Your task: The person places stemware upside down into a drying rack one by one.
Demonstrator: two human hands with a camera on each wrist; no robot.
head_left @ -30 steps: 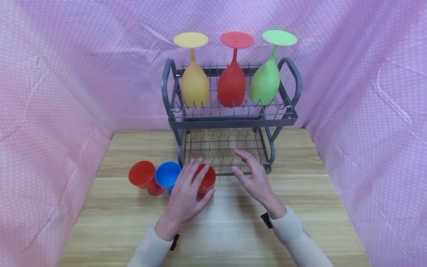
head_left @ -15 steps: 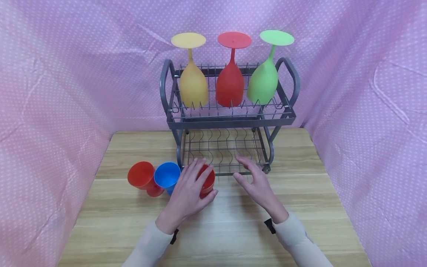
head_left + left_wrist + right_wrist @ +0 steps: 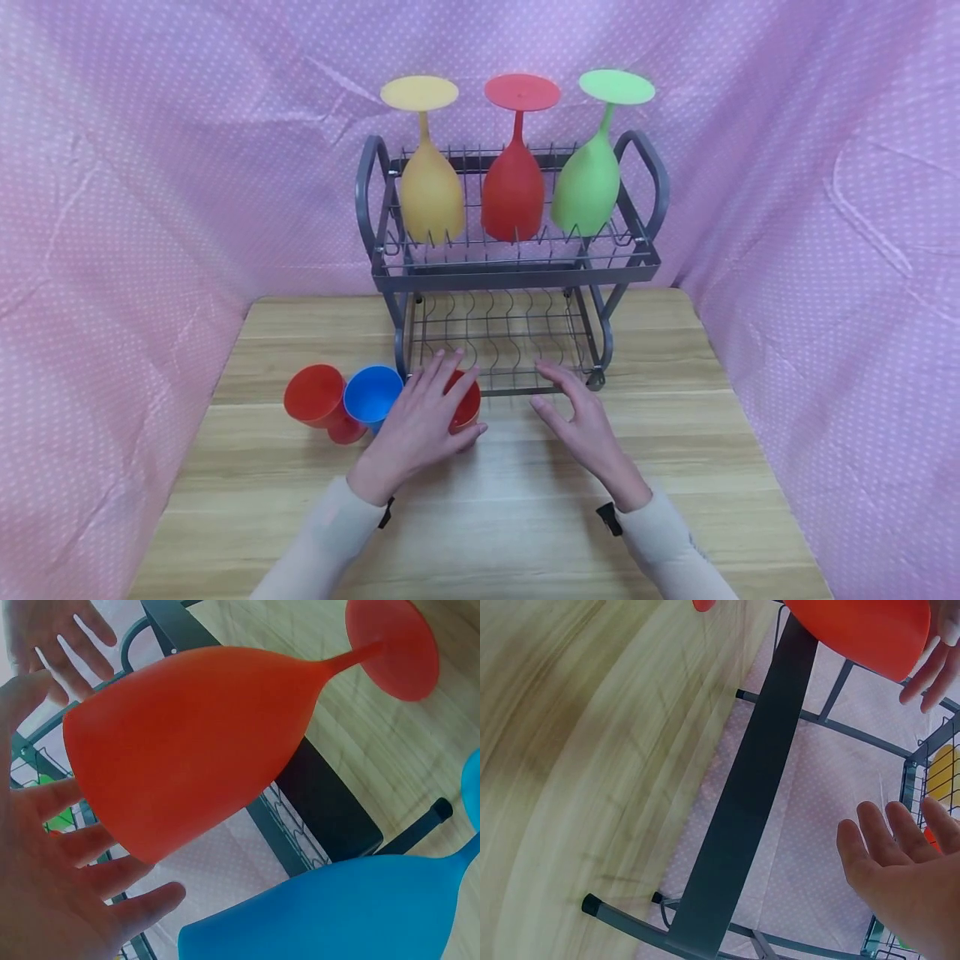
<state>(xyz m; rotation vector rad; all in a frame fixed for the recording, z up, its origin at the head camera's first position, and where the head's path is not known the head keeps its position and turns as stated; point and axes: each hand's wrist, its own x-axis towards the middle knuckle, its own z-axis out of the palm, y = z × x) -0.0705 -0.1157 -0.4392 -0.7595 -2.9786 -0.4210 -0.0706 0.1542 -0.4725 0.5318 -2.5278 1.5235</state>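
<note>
I see pink cloth (image 3: 120, 250) around a wood table (image 3: 517, 525); left hand (image 3: 416, 421), fingers spread, is at a red cup (image 3: 195, 742); right hand (image 3: 585, 425), fingers slightly apart, hangs before the rack (image 3: 510, 280).

Two hands: left hand (image 3: 420, 421), right hand (image 3: 588, 429). Beneath, one table (image 3: 525, 533); ahead, one rack (image 3: 517, 277). Six cups: first red cup (image 3: 467, 407) at the left hand; leftward, one blue cup (image 3: 373, 393), second red cup (image 3: 315, 396); ahead, one yellow cup (image 3: 432, 196), third red cup (image 3: 513, 196), one green cup (image 3: 587, 187).
</note>
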